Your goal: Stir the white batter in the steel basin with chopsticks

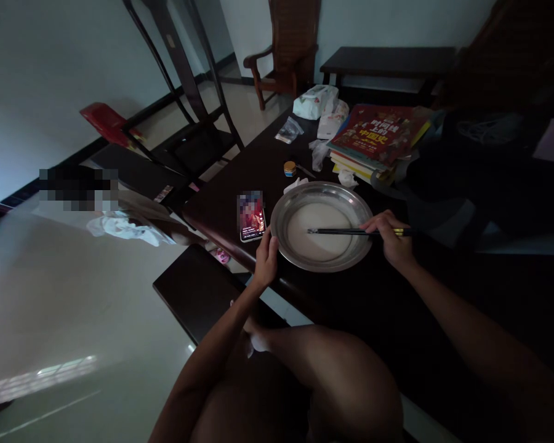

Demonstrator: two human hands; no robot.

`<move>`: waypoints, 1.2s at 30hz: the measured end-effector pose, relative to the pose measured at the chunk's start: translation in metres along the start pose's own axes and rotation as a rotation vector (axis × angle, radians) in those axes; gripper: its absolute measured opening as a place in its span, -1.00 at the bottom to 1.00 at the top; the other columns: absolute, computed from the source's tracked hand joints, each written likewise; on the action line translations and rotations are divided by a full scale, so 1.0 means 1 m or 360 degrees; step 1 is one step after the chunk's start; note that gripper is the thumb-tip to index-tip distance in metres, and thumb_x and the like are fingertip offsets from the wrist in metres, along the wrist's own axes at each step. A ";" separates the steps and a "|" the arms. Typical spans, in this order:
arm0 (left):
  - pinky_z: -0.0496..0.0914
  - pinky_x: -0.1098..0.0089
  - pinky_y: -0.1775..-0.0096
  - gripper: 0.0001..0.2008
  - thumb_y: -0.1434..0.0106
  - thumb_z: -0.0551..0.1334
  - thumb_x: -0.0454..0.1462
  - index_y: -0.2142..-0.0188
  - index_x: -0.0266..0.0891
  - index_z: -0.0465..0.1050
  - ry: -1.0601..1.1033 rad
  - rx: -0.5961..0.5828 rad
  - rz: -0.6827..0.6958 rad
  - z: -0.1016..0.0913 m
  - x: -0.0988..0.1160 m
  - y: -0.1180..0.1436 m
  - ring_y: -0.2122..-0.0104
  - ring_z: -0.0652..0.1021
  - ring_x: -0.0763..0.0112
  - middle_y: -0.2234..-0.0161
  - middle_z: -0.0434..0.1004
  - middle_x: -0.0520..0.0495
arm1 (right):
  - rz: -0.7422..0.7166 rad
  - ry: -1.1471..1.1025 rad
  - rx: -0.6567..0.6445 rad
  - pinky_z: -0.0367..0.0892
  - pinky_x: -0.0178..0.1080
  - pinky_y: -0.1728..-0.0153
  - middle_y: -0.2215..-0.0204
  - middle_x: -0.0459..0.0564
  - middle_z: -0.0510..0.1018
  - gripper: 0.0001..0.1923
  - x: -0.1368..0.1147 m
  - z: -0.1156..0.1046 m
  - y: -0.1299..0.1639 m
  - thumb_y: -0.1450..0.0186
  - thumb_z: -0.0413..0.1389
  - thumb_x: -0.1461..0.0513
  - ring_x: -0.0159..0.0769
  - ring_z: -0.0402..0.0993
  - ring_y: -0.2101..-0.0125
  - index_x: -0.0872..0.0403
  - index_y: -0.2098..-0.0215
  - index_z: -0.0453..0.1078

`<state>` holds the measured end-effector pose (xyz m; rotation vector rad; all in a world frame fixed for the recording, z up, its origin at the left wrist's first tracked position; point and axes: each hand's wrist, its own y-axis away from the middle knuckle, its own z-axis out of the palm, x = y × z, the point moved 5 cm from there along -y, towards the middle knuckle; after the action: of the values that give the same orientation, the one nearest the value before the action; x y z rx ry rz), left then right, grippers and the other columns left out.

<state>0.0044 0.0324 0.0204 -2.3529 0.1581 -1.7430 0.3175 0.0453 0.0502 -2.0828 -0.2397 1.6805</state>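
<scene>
Dim room | dark table (443, 307) | metal plate (351, 212) | books (378, 132) | phone (252, 215)

Phone (251, 215) screen pixelated, content unreadable. Pixel block also over something at far left, can't tell what. Right hand (391, 237) covers the grip part of the chopsticks (346, 232); fingers of left hand (265, 258) hidden behind the pan (281, 212) rim. Right side of counter (378, 307) too dark to make out items. Small jar (290, 168) too tiny to identify. Both forearms cut off at near edge.
</scene>
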 end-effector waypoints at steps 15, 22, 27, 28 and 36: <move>0.33 0.10 -0.27 -0.33 -0.41 0.02 0.20 -0.22 -0.22 0.38 0.0015 -0.0001 -0.0011 0.000 -0.003 0.000 -0.23 0.49 0.09 -0.22 0.51 -0.25 | 0.0020 -0.0111 0.0114 0.35 -0.05 0.23 0.60 -0.08 0.57 -0.44 0.002 -0.003 0.001 -0.38 0.06 -0.13 -0.22 0.46 0.44 -0.05 0.66 0.43; 0.33 0.11 -0.28 -0.32 -0.40 0.01 0.22 -0.22 -0.22 0.38 0.0012 -0.0011 -0.0004 0.000 -0.003 0.000 -0.23 0.49 0.09 -0.21 0.51 -0.25 | -0.0024 0.0015 0.0040 0.36 -0.01 0.16 0.52 -0.08 0.64 -0.51 -0.001 -0.001 0.001 -0.37 0.08 -0.13 -0.17 0.50 0.35 -0.08 0.58 0.50; 0.32 0.12 -0.29 -0.33 -0.42 0.01 0.20 -0.23 -0.22 0.38 0.0018 -0.0022 -0.0001 0.001 -0.004 0.000 -0.25 0.47 0.10 -0.23 0.49 -0.25 | -0.0002 -0.0053 0.0079 0.36 -0.02 0.22 0.58 -0.09 0.59 -0.46 0.001 -0.003 0.002 -0.38 0.06 -0.13 -0.20 0.47 0.42 -0.06 0.64 0.44; 0.32 0.12 -0.28 -0.33 -0.42 0.01 0.19 -0.23 -0.22 0.38 0.0020 -0.0019 -0.0001 0.001 -0.004 0.000 -0.24 0.48 0.10 -0.22 0.50 -0.25 | -0.0002 -0.0041 0.0036 0.36 -0.01 0.20 0.56 -0.09 0.60 -0.47 0.001 -0.002 0.002 -0.38 0.06 -0.13 -0.19 0.49 0.40 -0.07 0.63 0.46; 0.32 0.11 -0.28 -0.33 -0.41 0.02 0.20 -0.23 -0.22 0.38 0.0010 -0.0013 -0.0027 0.000 -0.005 0.000 -0.24 0.48 0.09 -0.23 0.49 -0.24 | 0.0008 -0.0116 0.0121 0.34 -0.03 0.24 0.59 -0.08 0.59 -0.46 0.003 -0.004 0.001 -0.39 0.06 -0.11 -0.21 0.45 0.45 -0.06 0.65 0.43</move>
<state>0.0030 0.0333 0.0155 -2.3616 0.1469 -1.7609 0.3215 0.0446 0.0477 -1.9709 -0.1908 1.7431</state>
